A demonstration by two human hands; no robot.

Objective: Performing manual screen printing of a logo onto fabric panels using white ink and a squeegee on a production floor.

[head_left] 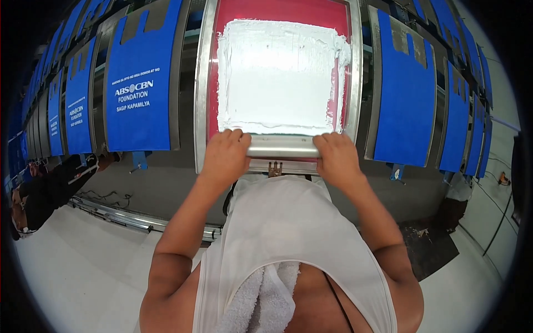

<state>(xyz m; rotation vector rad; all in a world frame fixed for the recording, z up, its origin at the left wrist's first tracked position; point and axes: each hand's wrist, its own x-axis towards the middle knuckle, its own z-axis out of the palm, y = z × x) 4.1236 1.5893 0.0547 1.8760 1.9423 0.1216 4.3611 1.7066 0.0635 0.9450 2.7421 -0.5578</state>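
A metal-framed printing screen [355, 66] with a red inner border lies in front of me, with a thick square layer of white ink [275, 75] spread across it. Both my left hand [227, 147] and my right hand [333, 150] grip a silver squeegee bar [280, 147], one near each end, along the near edge of the ink. My fingers curl over the top of the bar and hide its two ends. A small metal fitting [275, 169] shows below the bar, at the screen's near edge.
Rows of dark platens carrying blue printed fabric pieces [139, 55] flank the screen on both sides [402, 100]. At the far left, another person [50, 194] in dark clothing works beside the platens. A metal rail [139, 219] and cables [105, 197] run along below on the left.
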